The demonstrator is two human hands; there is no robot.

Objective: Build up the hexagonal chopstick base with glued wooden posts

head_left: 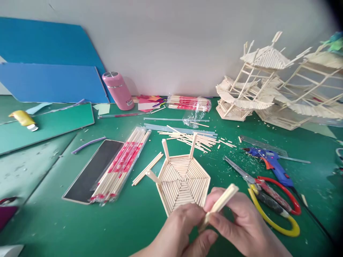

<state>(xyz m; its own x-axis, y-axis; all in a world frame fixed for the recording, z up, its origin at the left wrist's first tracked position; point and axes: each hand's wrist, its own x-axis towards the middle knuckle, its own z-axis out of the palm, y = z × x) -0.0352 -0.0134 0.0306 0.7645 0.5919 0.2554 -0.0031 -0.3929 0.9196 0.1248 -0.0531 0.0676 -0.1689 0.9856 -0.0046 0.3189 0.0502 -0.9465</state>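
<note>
Between my two hands is a short bundle of wooden sticks (223, 200), tilted up to the right over the table. My left hand (184, 228) pinches its lower end, and my right hand (235, 217) grips it higher with thumb and fingers. Just beyond them lies a polygonal stick base (184, 178) with a spiderweb pattern; my hands hide its near right edge. Short upright posts (193, 145) stand at several of its corners on the far and left sides.
To the right lie pliers (257, 185), scissors (281, 225) and a blue glue gun (270, 160). Loose sticks (198, 139) scatter behind the base; bagged chopsticks (123, 160) rest on the left. A pink flask (119, 91) and stick pagoda models (246, 89) stand at the back.
</note>
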